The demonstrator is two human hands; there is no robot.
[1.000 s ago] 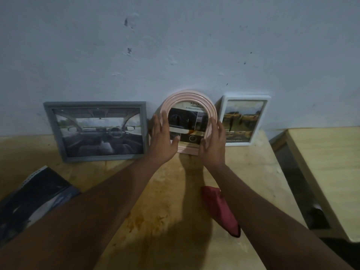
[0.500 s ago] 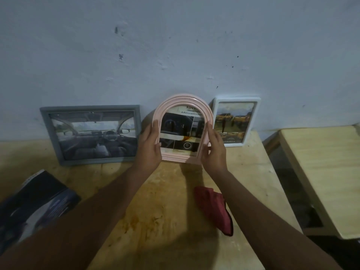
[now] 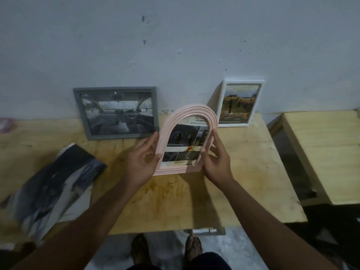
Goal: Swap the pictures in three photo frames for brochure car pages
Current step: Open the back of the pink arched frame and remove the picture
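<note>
A pink arched photo frame (image 3: 194, 112) with a car brochure page inside is held above the middle of the wooden table (image 3: 175, 195). My left hand (image 3: 141, 162) grips its left edge and my right hand (image 3: 215, 160) grips its right edge. A grey landscape frame (image 3: 116, 90) showing a car interior leans on the wall at the left. A white upright frame (image 3: 241, 82) showing yellow vehicles leans on the wall at the right. The car brochure (image 3: 52, 188) lies on the table's left part.
A second light wooden table (image 3: 327, 152) stands to the right across a dark gap. A pink object (image 3: 4, 123) sits at the far left edge. The grey wall (image 3: 175, 45) backs the table. My feet (image 3: 165, 248) show below the front edge.
Both hands have lifted the pink frame away from the wall and drawn it toward me. The camera has pulled back; the red cloth seen earlier is out of sight.
</note>
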